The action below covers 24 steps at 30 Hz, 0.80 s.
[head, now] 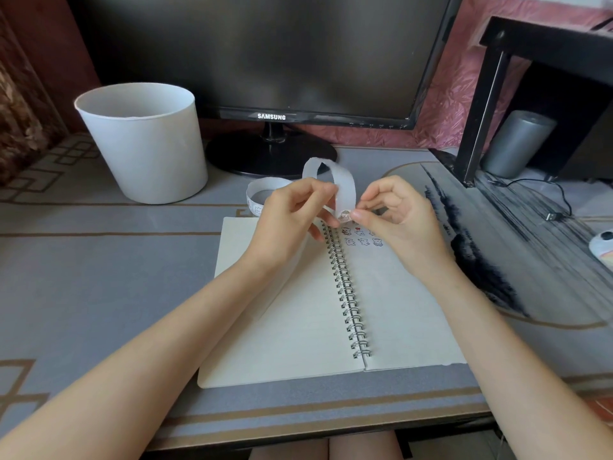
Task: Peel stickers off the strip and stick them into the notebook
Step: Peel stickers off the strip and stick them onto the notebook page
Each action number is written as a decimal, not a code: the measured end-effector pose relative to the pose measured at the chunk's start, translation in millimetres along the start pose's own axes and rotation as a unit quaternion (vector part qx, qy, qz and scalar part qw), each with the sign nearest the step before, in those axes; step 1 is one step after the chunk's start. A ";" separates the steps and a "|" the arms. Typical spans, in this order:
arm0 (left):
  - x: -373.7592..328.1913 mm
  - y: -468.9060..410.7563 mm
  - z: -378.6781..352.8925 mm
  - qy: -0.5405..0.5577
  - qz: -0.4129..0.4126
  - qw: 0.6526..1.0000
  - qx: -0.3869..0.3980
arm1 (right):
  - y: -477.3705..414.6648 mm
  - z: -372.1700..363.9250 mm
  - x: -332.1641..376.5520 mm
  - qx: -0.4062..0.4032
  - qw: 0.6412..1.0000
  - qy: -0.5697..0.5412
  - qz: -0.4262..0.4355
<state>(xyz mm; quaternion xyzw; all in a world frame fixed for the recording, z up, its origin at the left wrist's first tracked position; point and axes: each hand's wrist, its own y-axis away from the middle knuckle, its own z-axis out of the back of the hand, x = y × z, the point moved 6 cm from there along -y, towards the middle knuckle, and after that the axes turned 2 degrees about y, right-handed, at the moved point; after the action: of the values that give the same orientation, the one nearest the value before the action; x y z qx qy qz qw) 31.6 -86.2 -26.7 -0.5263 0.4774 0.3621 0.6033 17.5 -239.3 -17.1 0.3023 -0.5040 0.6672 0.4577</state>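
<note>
Open notebook (pixel 292 327) flat, stuck stickers (pixel 363 237) at 12 o'clock of its right page. Left hand (pixel 288 217) pinches the looped strip (pixel 345 190) over the spiral (pixel 346 293); right hand (pixel 394 214) pinches a sticker (pixel 345 214) at the strip's 6 o'clock end. Peel step likely; next needs clean lift-off, then press beside the others.

The white strip (pixel 346 190) arches up, pinched between the left hand (pixel 285 220) and right hand (pixel 394 217). The open spiral notebook (pixel 298 327) lies flat beneath them, with small stickers (pixel 363 237) under the right fingers.
</note>
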 end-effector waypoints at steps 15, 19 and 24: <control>5.8 0.8 -1.6 -0.073 -0.013 0.997 0.013 | 2.3 0.6 4.1 -0.021 1.000 0.008 0.000; 6.3 0.6 -2.0 -0.049 -0.014 0.999 0.011 | 2.2 0.4 1.5 -0.021 1.000 0.010 -0.004; 7.7 -0.4 -3.4 -0.039 -0.016 0.999 0.022 | 0.3 0.6 -4.4 -0.022 1.000 0.000 -0.003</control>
<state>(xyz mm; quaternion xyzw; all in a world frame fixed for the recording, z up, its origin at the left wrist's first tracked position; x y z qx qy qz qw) 33.4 -90.1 -34.0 -0.5062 0.4523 0.3622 0.6387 18.9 -241.2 -20.9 0.2936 -0.5177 0.6543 0.4666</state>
